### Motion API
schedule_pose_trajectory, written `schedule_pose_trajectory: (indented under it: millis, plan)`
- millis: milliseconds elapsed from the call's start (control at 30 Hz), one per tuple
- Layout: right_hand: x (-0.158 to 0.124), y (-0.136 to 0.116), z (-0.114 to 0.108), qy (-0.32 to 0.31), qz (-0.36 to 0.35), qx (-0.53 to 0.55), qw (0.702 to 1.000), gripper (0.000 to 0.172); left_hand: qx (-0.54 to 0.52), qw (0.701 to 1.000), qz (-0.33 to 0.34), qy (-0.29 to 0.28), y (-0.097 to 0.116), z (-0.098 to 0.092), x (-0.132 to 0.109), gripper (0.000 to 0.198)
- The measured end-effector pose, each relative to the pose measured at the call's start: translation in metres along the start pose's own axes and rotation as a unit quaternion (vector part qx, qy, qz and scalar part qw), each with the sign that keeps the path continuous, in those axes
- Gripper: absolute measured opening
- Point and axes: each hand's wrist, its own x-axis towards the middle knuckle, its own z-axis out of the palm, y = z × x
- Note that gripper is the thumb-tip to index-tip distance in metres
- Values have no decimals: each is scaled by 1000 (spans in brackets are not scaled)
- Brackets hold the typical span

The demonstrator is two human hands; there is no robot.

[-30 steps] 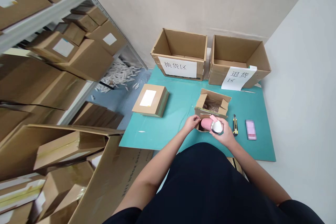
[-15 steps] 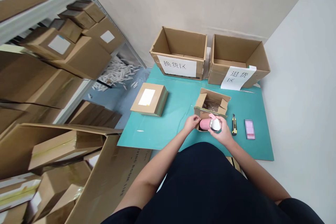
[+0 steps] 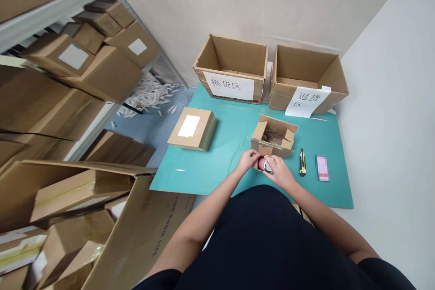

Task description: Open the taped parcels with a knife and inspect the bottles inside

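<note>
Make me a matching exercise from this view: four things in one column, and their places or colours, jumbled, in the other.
1. bottle
2. cutter
3. closed box on the table
4. left hand

A. at the left edge of the small box
B. pink and silver, with the fingers of the right hand on it
C. left side, white label on top
D. yellow and black

Pairs: 1-B, 2-D, 3-C, 4-A
</note>
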Motion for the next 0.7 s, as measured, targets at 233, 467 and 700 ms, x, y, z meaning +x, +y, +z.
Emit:
schedule_pose_trajectory:
  millis: [233,467,700]
  plan:
    - [20,6,3,-104,-28,-73,991,57,-16,1000,5,1,-6,1,2,21]
    - [26,17,10,-145,-42,-82,985,61,6,1000,-3,3,-8,1,3,18]
    - [16,21,20,-149,-46,-101,983,75,37,999,-3,12,-1,2,0,14]
